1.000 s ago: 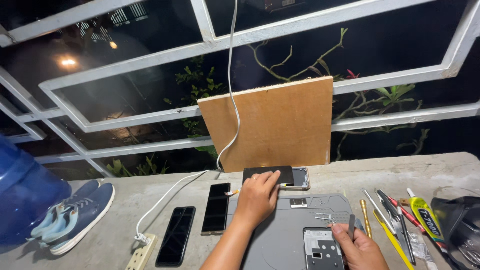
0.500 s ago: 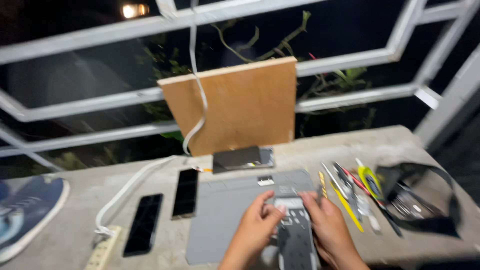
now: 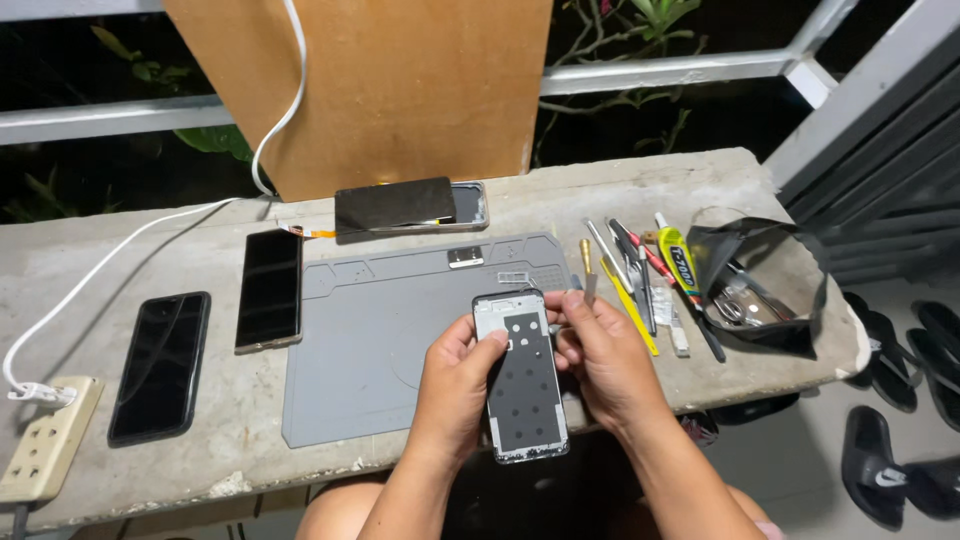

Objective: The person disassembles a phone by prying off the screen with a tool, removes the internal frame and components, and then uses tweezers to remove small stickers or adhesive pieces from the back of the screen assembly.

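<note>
Lying dark on the concrete bench (image 3: 700,180) at far left, two phones (image 3: 160,365); now lifted off the grey mat (image 3: 370,340) and held over its near edge, the opened phone frame (image 3: 522,375), where a second ago only being reached for; left hand (image 3: 455,385) fingers clamping its left side; right hand (image 3: 605,355) fingers pinching its top corner; sitting open at right, a black pouch (image 3: 760,285) holding small metal tools, beside loose tools (image 3: 640,275).

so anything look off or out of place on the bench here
The phone by the board looks odd: its dark screen panel sits shifted off its frame, exposing the right end. The phone frame held in the left hand and right hand is stripped open.
</note>
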